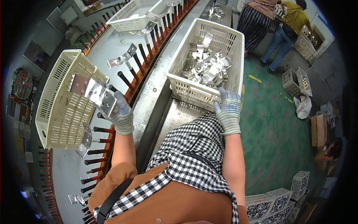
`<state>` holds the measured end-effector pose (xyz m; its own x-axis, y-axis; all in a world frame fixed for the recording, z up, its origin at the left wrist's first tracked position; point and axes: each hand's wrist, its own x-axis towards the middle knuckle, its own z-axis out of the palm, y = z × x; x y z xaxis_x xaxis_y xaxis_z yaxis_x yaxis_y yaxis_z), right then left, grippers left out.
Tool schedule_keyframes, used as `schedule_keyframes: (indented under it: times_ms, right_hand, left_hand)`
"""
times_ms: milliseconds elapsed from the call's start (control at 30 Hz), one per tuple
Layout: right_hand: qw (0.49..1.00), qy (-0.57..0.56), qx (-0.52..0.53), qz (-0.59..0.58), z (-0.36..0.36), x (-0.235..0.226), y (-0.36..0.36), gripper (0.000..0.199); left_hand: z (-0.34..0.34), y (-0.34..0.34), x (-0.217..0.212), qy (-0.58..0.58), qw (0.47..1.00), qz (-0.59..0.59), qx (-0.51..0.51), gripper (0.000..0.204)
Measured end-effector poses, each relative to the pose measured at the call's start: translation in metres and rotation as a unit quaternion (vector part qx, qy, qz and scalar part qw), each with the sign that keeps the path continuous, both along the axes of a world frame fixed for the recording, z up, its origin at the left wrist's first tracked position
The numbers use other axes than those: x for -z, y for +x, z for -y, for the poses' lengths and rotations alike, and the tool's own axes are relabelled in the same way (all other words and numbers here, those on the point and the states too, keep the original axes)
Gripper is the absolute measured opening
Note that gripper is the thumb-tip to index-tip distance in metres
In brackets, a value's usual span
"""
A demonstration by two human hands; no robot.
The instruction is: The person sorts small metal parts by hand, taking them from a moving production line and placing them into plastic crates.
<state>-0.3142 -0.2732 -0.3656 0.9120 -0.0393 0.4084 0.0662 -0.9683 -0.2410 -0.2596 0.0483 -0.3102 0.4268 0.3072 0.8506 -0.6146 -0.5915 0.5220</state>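
Note:
My left hand [122,115], in a pale knitted glove, is closed on the edge of a shiny bent metal bracket [97,96], raised beside the line of pegs. Its fingertips are partly hidden by the bracket. With the same kind of glove, my right hand [228,112] grips the near right rim of a white plastic crate [194,91]. Inside that crate lies a heap of similar metal brackets [209,67]. Another bracket [123,56] rests on the pegs beyond my left hand, and one more [85,142] sits nearer.
Dark-tipped pegs [96,161] line the curved conveyor to my left. White crates [69,100] [136,22] stand on the surface inside it. Two people [285,35] work at the far right. Filled crates [261,209] stack on the green floor [268,130] at lower right.

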Motion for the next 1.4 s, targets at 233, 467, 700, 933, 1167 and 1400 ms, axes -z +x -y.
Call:
schedule_keyframes:
  times_ms: [233, 467, 700, 933, 1167, 1400]
  right_hand:
    - [1.0, 0.001, 0.011, -0.004, -0.002, 0.001, -0.003, 0.051]
    - [1.0, 0.021, -0.003, 0.008, 0.0, 0.004, -0.004, 0.052]
    - [1.0, 0.025, 0.003, 0.0, -0.001, 0.003, -0.004, 0.051]
    - [1.0, 0.029, 0.007, -0.005, 0.0, 0.004, -0.004, 0.051]
    - [1.0, 0.013, -0.007, 0.013, 0.001, 0.003, -0.004, 0.052]
    - [1.0, 0.0, 0.003, -0.006, 0.0, 0.0, -0.003, 0.053]
  left_hand:
    - [0.044, 0.015, 0.008, -0.025, 0.984, -0.105, 0.141, 0.051]
    - [0.056, 0.042, 0.043, 0.049, 0.943, -0.326, 0.039, 0.058]
    - [0.036, 0.076, 0.058, 0.06, 0.937, -0.335, -0.076, 0.081]
    - [0.001, 0.087, 0.069, -0.084, 0.968, -0.232, -0.04, 0.037]
    - [0.023, 0.055, -0.011, -0.048, 0.997, 0.02, -0.064, 0.043]
    - [0.093, 0.061, -0.058, -0.105, 0.989, 0.0, 0.108, 0.036]
